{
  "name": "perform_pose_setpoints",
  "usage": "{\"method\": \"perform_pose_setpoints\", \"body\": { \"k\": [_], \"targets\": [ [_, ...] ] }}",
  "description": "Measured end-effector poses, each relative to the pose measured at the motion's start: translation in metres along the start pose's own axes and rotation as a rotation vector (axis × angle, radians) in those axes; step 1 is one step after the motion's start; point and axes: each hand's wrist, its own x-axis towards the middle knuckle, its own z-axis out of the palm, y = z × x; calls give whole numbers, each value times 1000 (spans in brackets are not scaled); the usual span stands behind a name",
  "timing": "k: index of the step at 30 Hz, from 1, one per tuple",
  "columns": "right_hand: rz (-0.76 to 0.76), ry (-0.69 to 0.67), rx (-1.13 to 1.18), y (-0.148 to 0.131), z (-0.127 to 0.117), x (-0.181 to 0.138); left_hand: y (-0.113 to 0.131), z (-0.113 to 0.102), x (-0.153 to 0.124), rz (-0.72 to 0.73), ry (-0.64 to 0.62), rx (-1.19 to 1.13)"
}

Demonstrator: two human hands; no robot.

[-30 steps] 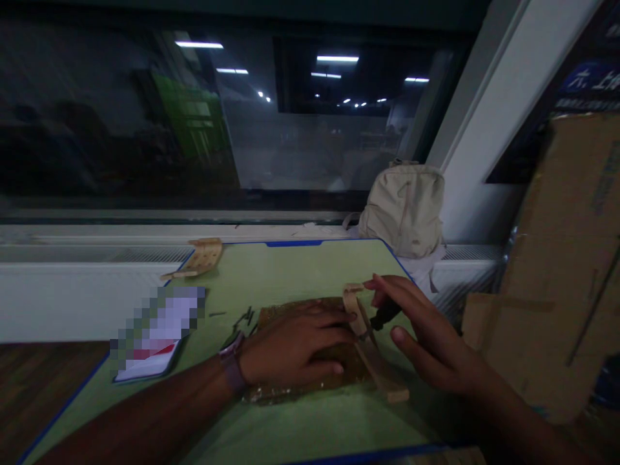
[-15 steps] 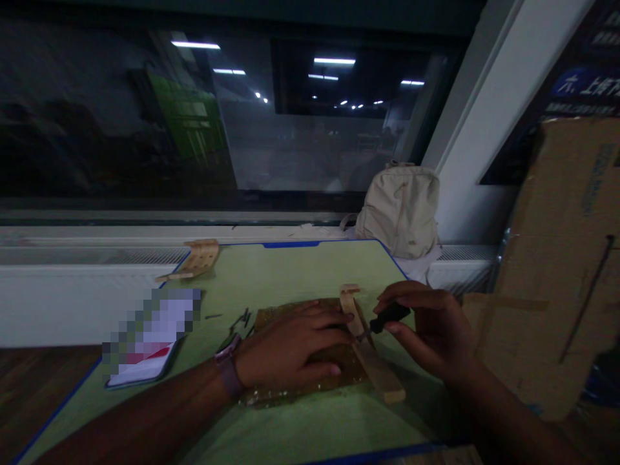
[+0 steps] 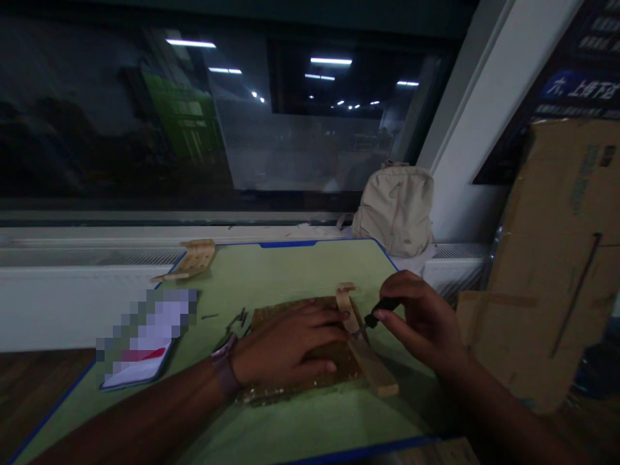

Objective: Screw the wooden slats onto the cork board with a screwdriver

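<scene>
My left hand (image 3: 288, 342) lies with its fingers stretched out over a brown wrapped slab (image 3: 334, 371). Its fingertips touch a narrow wooden piece (image 3: 371, 365) with a curved far end, which rests across the slab's right side. In my right hand (image 3: 423, 316), thumb and fingers grip the black handle of a screwdriver (image 3: 380, 312). The short metal shaft points down and left to the middle of the wooden piece, close by my left fingertips. Whether its tip sits on a screw is too small to tell.
Several dark screws (image 3: 237, 321) lie left of the slab on the green table (image 3: 290, 265). A phone (image 3: 145, 342) is at the left edge, a curved slatted wooden part (image 3: 191, 259) at the far left corner. Behind stands a beige backpack (image 3: 394, 210); cardboard (image 3: 547, 271) stands at right.
My right hand has turned the screwdriver, so its handle tilts up more steeply and more of the shaft shows. My left hand stays in place. The whole view has shifted slightly.
</scene>
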Motion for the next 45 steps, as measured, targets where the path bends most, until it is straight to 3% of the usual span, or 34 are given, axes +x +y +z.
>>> {"method": "perform_pose_setpoints", "body": {
  "k": [4, 8, 11, 14, 18, 24, 27, 31, 37, 40, 45],
  "targets": [
    [-50, -83, -117, -5, -7, 2, 1, -1, 1, 9, 8, 3],
    [32, -141, 11, -10, -3, 1, 2, -2, 2, 9, 6, -13],
    [89, -40, 164, -7, 3, 0, 1, -1, 1, 13, 10, -15],
    [74, 68, 158, -1, 5, -1, 0, 0, 1, 17, 19, -11],
    [11, -7, 39, 2, 1, -1, 0, 1, 0, 9, 25, -18],
    [84, -67, 225, -8, 4, -1, 1, -1, 1, 4, 10, -20],
    [9, -5, 83, -7, 2, -2, 1, 0, 1, -3, -2, -15],
    [-86, -34, -108, -5, -4, -2, 1, 0, 1, 0, 15, -18],
    [30, -101, 84, -5, 3, -1, 2, -1, 2, 7, 20, -38],
    [52, -49, 149, -3, 7, -1, 2, -1, 2, 5, 15, -30],
    [-33, 43, 22, 5, 5, -4, 1, 0, 1, -4, 9, -21]
  ]
}}
